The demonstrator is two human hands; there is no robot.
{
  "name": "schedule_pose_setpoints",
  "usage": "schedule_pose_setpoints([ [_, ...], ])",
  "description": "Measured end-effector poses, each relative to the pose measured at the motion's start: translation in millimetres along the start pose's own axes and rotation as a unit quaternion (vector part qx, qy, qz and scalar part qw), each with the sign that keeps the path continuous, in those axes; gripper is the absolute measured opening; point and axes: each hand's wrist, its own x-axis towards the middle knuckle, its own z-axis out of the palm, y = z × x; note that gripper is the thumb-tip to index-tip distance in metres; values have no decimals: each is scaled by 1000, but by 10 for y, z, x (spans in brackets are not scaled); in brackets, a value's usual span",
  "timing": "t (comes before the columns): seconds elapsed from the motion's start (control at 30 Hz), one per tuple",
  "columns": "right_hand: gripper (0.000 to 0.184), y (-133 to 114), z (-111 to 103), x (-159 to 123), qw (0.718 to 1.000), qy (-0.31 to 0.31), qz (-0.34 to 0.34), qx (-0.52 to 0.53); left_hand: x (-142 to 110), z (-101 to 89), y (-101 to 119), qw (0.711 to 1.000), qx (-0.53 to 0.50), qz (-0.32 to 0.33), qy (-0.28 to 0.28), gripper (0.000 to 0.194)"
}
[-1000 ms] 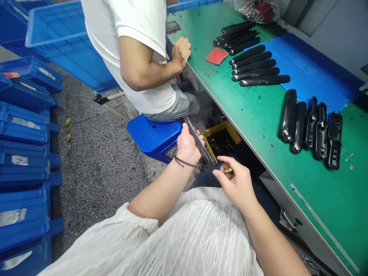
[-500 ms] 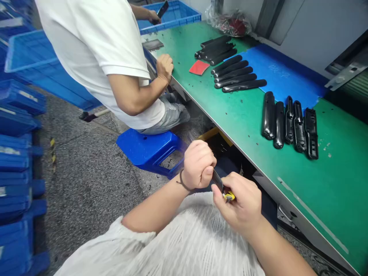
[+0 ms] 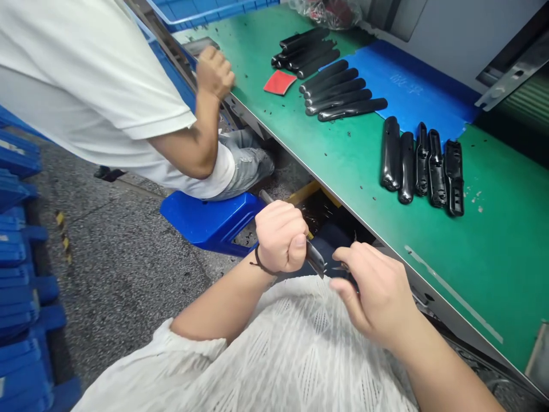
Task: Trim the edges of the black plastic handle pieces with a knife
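My left hand [image 3: 281, 236] is closed in a fist around a long black plastic piece [image 3: 315, 258], whose near end sticks out toward my right hand. Its far end shows beyond the knuckles. Just right of that near end is my right hand [image 3: 377, 289], curled with thumb and forefinger apart. A small cutting tool [image 3: 342, 268] sits in it, mostly hidden by the fingers; its yellow part showed more plainly before. The tool and the black piece appear slightly apart.
Several black plastic pieces [image 3: 345, 107] and more black pieces [image 3: 437, 171] lie on the green table [image 3: 429, 240], near a red square [image 3: 279, 83] and blue sheet [image 3: 398, 86]. A co-worker [image 3: 107, 103] sits left on a blue stool [image 3: 206, 223]. A yellow bin [image 3: 302, 194] stands below.
My left hand has turned from palm-up to knuckles-up around the black piece. My right hand met the piece's near end with the tool, then moved slightly right. The view has shifted.
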Motion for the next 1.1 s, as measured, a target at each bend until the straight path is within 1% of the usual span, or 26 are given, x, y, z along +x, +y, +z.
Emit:
schedule_pose_setpoints([
  [0.07,52,-14,5,14,1000,-10,11,28,21,-17,14,1000,14,13,-12,42],
  [0.13,59,-23,23,29,999,-16,18,34,36,-32,24,999,20,24,-18,40],
  [0.23,58,-28,55,49,999,-19,21,23,43,-40,42,999,22,29,-23,39],
  [0.37,55,-27,71,61,1000,0,7,-16,43,-20,78,999,13,13,-31,38],
  [0.57,58,-20,60,74,995,51,-15,-79,60,17,136,1000,2,-17,-18,39],
  [0.83,60,-27,102,66,982,115,-46,-140,28,34,198,998,-15,-50,-23,33],
  [0.97,60,-41,109,63,974,144,-57,-166,1,49,253,996,-17,-87,-29,34],
  [1.1,61,-22,105,42,964,173,-56,-195,-24,55,353,988,-16,-145,-57,39],
])
